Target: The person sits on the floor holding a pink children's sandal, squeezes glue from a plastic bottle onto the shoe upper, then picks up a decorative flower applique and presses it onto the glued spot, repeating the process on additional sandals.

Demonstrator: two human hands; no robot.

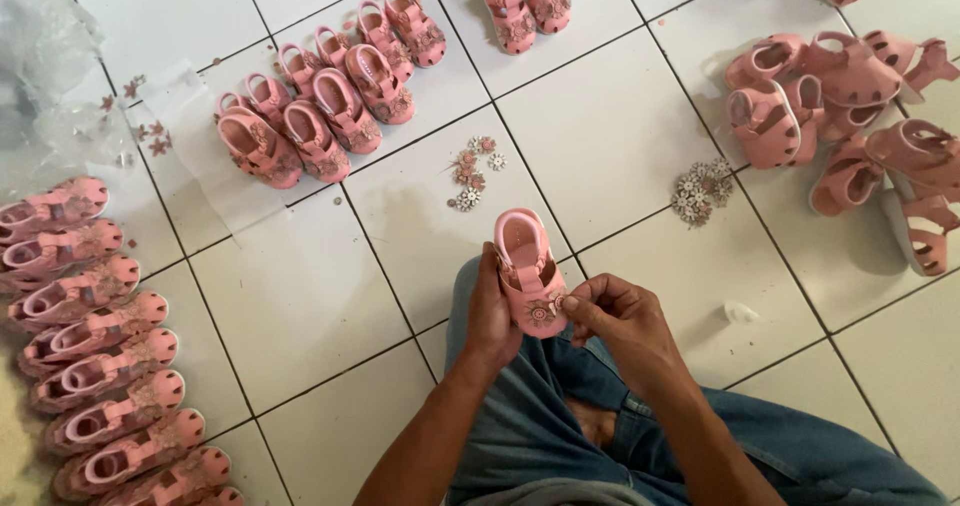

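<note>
Two hands [490,311] [615,316]; one held pink sandal [527,266]; two flower-trim piles [472,171] [700,191]; one plastic bag [45,76].

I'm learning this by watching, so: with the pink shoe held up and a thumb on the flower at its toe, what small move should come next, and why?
Probably press the flower ornament down flat with the right hand. The right thumb already rests on it, and the left hand steadies the pink shoe from the side. Whether it is fixed yet cannot be told.

Small pink sandal [527,271], toe-flower trimmed
</note>
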